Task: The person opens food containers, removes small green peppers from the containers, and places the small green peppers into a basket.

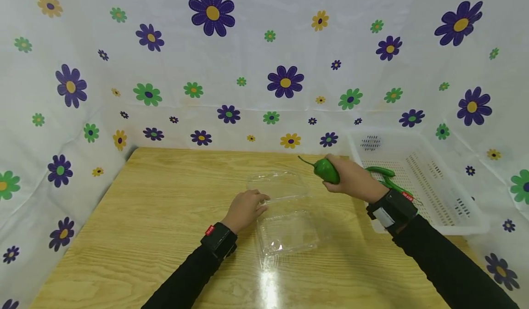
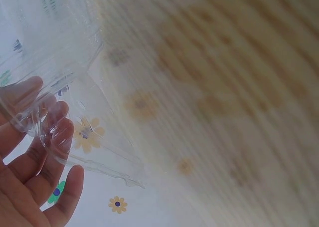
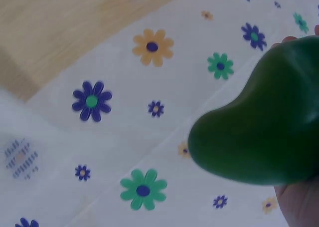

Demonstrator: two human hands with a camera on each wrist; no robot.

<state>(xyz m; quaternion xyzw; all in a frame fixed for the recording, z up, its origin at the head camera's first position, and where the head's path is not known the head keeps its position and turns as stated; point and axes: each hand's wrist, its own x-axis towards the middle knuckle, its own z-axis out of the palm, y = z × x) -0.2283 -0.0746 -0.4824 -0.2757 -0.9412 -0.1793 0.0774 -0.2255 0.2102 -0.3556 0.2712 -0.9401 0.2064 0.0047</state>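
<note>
Wood-grain table (image 1: 157, 208) w/ light glare near front; white flower-print cloth (image 1: 264, 61) behind & on both sides.

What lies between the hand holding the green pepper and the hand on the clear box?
In the head view, only the open clear clamshell box and bare table lie between the right hand gripping the green pepper and the left hand.
</note>
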